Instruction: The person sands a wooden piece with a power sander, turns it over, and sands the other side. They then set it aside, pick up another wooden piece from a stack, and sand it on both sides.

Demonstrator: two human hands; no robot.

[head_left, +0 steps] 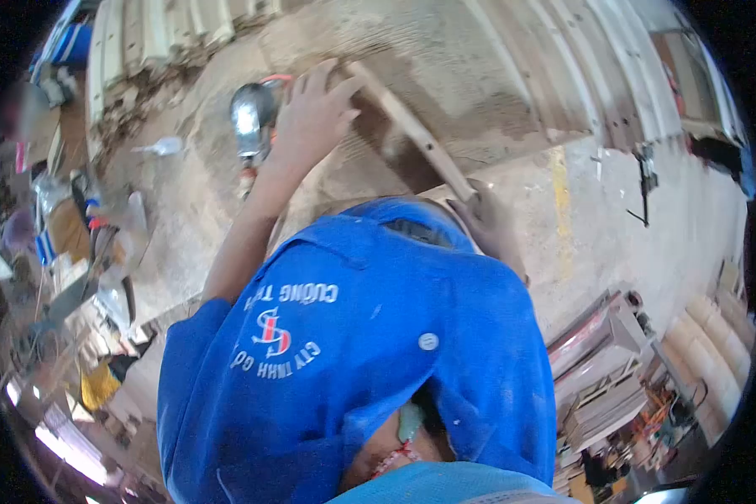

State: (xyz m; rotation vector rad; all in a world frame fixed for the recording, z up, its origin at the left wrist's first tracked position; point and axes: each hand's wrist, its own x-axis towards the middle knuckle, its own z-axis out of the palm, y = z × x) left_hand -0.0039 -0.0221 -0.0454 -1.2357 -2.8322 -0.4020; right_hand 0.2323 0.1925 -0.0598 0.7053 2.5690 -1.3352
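The blurred right hand [489, 222] hides the lower end of the wooden strip [412, 127] (grip unclear). Clutter [67, 233] at left is indistinct.

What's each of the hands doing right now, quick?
Left hand: open, beside the far end of the wooden strip; contact unclear.
Right hand: blurred, apparently closed on the strip's near end.

The light is soft — white glare [71, 449] burns lower left, the right hand [490, 220] blurs, and edges bow into black.
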